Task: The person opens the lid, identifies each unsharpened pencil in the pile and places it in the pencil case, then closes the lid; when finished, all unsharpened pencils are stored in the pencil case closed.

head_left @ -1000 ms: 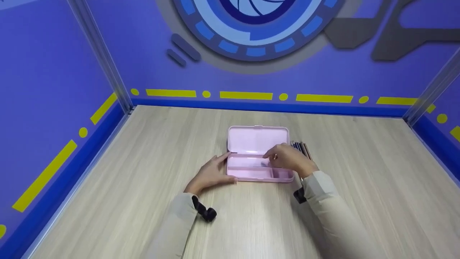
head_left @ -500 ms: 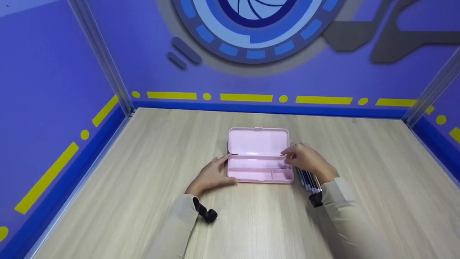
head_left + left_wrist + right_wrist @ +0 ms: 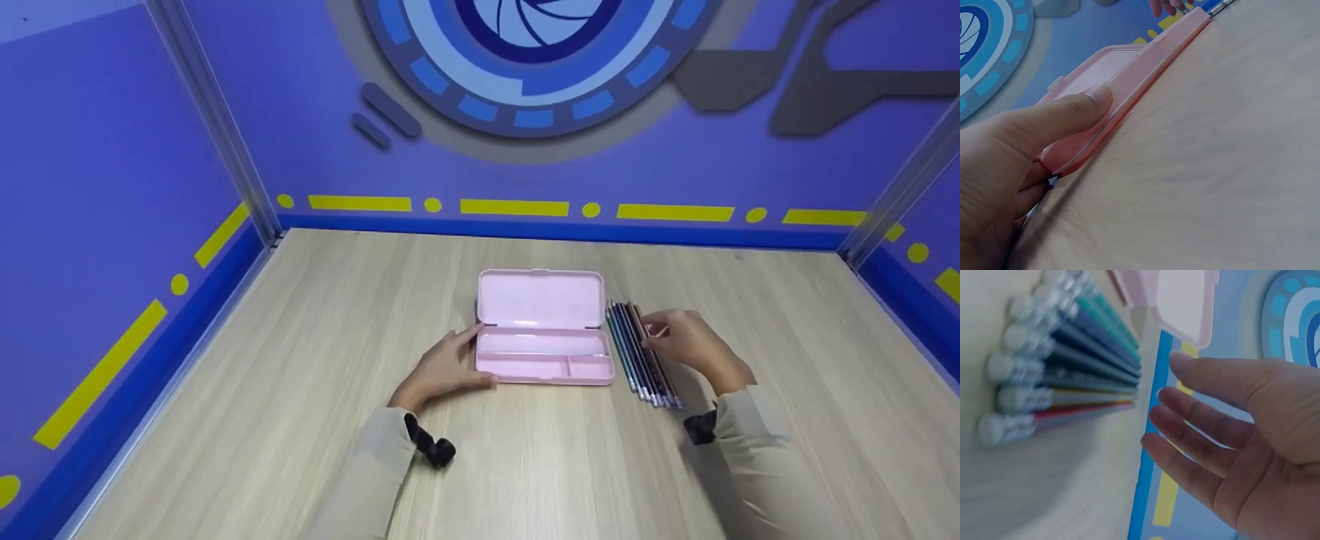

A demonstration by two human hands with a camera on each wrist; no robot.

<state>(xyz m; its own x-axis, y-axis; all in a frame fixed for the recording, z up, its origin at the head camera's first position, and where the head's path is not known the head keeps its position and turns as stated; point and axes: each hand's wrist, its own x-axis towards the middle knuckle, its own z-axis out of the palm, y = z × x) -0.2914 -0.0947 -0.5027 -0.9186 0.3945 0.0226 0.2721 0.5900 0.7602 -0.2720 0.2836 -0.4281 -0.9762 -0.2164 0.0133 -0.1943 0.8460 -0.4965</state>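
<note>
An open pink pencil case (image 3: 541,366) lies in the middle of the wooden table, its lid (image 3: 540,298) tipped back and its tray compartments bare. My left hand (image 3: 448,365) holds the case's left end, thumb (image 3: 1081,107) along the front rim of the case (image 3: 1145,73), fingers round the corner. A row of several coloured pens (image 3: 643,354) lies just right of the case. My right hand (image 3: 688,341) hovers at the pens' right side with fingers straight and spread. In the right wrist view the fingers (image 3: 1202,422) stand a little apart from the pens (image 3: 1067,365).
Purple booth walls with a blue base strip (image 3: 570,225) close the table at the back and both sides. Bare tabletop (image 3: 540,465) stretches in front of the case. A black wrist camera (image 3: 433,448) sits on each sleeve.
My right hand has left the inside of the case and moved right to the row of pens, uncovering them. The left hand and the case have stayed put.
</note>
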